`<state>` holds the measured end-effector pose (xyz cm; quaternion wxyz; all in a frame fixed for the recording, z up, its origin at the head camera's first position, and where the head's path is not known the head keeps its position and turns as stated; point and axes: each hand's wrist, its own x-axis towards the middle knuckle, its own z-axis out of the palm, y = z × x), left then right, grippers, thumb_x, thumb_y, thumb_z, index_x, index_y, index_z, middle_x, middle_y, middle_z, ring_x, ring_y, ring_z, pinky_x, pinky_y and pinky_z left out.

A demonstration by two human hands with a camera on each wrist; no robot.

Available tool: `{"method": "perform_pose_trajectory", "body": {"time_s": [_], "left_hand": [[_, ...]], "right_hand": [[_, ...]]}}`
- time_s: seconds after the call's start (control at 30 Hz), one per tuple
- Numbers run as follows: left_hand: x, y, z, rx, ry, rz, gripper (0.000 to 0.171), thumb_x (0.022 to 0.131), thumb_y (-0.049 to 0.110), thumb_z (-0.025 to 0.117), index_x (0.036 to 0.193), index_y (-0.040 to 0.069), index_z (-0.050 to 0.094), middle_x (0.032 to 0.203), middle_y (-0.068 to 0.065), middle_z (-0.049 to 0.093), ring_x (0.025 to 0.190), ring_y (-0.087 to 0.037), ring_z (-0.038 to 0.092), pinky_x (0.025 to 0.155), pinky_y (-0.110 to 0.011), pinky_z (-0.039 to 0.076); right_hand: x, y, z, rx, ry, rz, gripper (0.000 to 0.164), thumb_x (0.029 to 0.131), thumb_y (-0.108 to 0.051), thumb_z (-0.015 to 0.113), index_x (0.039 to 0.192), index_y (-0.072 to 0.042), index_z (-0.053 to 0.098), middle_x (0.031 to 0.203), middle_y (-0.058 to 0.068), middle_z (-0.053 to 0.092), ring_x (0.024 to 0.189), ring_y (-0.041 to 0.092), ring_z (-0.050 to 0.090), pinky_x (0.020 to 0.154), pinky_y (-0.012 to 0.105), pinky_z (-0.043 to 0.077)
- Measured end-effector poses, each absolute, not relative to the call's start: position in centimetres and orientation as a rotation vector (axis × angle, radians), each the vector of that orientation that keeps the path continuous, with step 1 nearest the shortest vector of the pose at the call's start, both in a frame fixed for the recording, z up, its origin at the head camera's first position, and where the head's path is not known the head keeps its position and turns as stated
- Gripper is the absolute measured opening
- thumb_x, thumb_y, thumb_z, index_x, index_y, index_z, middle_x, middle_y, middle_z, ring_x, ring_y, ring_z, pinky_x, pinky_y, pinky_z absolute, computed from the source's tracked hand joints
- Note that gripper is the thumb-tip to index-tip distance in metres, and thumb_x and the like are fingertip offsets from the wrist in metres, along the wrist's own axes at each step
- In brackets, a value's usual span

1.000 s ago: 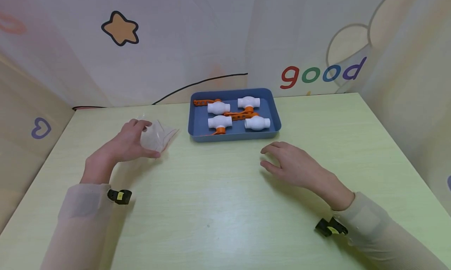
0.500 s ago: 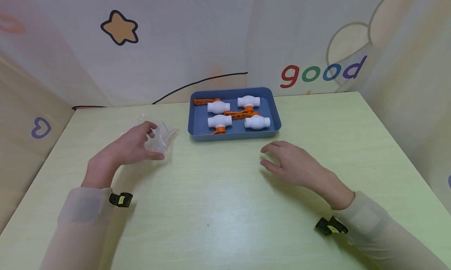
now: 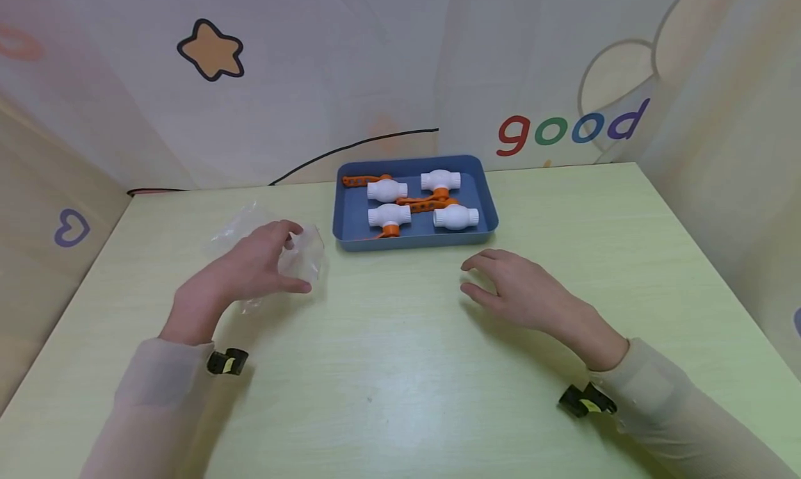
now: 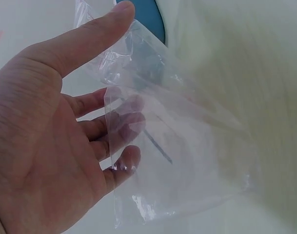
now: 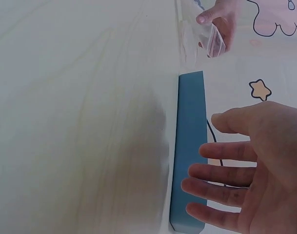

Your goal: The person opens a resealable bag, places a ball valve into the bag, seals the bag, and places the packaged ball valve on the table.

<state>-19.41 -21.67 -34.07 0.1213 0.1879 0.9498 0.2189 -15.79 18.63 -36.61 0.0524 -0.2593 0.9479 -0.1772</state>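
Observation:
A clear plastic bag is in front of my left hand, at the left of the table. In the left wrist view the bag overlaps my loosely bent fingers, which show through the film. My thumb is extended across its top corner, well apart from the fingers. My right hand is above the table in front of the tray's right end, fingers apart and holding nothing. White ball valves with orange handles lie in a blue tray at the back.
More clear film shows behind and below my left hand. A printed curtain hangs along the table's back edge, with side curtains left and right. Both sleeves carry small black wrist cameras.
My left hand has moved right, toward the tray, and the bag's right end has shifted and turned with it. My right hand and the tray have stayed put.

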Motion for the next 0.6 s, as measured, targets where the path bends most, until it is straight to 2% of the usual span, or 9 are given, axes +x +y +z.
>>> {"method": "perform_pose_trajectory", "body": {"time_s": [0.23, 0.6], "left_hand": [[-18.6, -19.8, -33.7, 0.616, 2.789, 0.581, 0.088, 0.080, 0.033, 0.090, 0.145, -0.001, 0.041, 0.129, -0.020, 0.056, 0.120, -0.037, 0.053, 0.101, -0.058, 0.040], [-17.6, -15.8, -33.0, 0.713, 2.784, 0.477, 0.093, 0.077, 0.035, 0.092, 0.148, 0.001, 0.041, 0.133, -0.015, 0.055, 0.122, -0.032, 0.052, 0.106, -0.057, 0.038]], "right_hand": [[-15.8, 18.5, -36.6, -0.804, 2.884, -0.600, 0.031, 0.098, -0.024, 0.072, 0.122, -0.005, 0.071, 0.119, 0.011, 0.071, 0.109, 0.029, 0.066, 0.094, 0.050, 0.054], [-15.8, 18.2, -36.4, -0.902, 2.888, -0.735, 0.024, 0.098, -0.019, 0.072, 0.116, -0.004, 0.074, 0.106, 0.006, 0.074, 0.097, 0.025, 0.069, 0.086, 0.044, 0.057]]}}
